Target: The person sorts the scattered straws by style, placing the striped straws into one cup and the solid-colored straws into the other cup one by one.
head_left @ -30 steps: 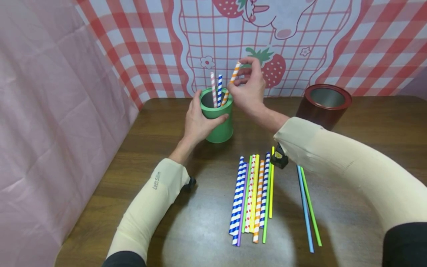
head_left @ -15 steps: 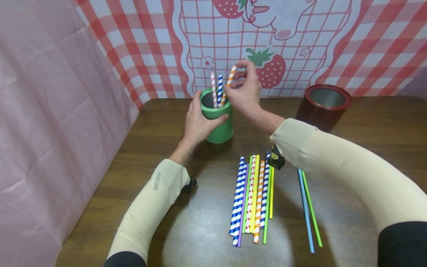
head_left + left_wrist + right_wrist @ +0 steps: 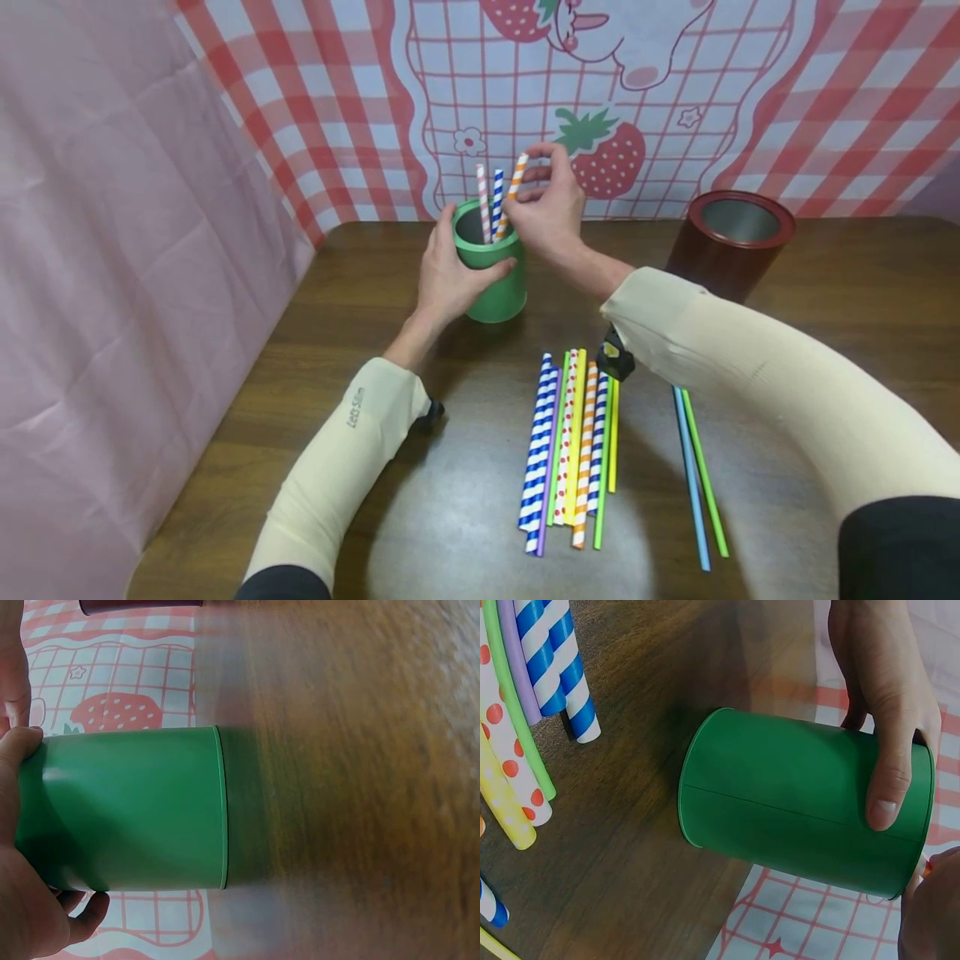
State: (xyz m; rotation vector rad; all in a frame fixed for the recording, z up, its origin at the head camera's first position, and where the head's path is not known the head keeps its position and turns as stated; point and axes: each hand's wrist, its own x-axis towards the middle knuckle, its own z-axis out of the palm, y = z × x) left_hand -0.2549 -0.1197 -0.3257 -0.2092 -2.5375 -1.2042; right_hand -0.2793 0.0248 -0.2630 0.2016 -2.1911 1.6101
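Observation:
Around the upper part of a green can (image 3: pixel 497 292) my left hand (image 3: pixel 452 275) is curled, its thumb across the front. My right hand (image 3: pixel 553 208) pinches an orange-and-white striped straw (image 3: pixel 518 176), whose lower end is inside the can's mouth. A pink-and-white striped straw (image 3: pixel 482 196) and a blue-and-white striped straw (image 3: pixel 497 196) stand in the can beside it. In the right wrist view, the left thumb (image 3: pixel 889 772) lies along the green can (image 3: pixel 802 795). The left wrist view has the can's smooth side (image 3: pixel 135 810) close up; the straws inside are hidden there.
Several paper straws (image 3: pixel 570 450) lie side by side on the wooden table (image 3: pixel 435 517). A blue straw (image 3: pixel 692 483) and a green straw (image 3: pixel 705 479) lie to their right. A dark red can (image 3: pixel 723 242) stands at the back right, partly behind the right sleeve (image 3: pixel 750 367).
My right hand has moved slightly left and down with the orange-and-white straw, which now stands lower and closer to the other two. My left hand keeps its hold on the green can.

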